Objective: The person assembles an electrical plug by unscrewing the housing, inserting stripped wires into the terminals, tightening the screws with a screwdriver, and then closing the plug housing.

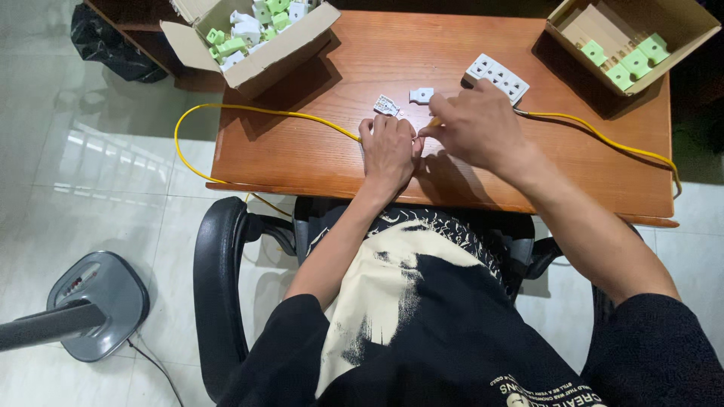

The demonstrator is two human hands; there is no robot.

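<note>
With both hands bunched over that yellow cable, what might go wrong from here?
1. The small white plug parts lie loose just beyond the left hand; a nudge might scatter them.
2. The yellow cable loops off the table edge toward the chair; it may snag and tug the work.
3. The right hand hides the fingertips' work, so a slip would be hard to notice.

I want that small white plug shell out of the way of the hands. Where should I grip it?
Pinch the white plug shell across its narrower sides, coming from the table's far edge: it lies flat and free, with the right hand close on its near side.
</note>
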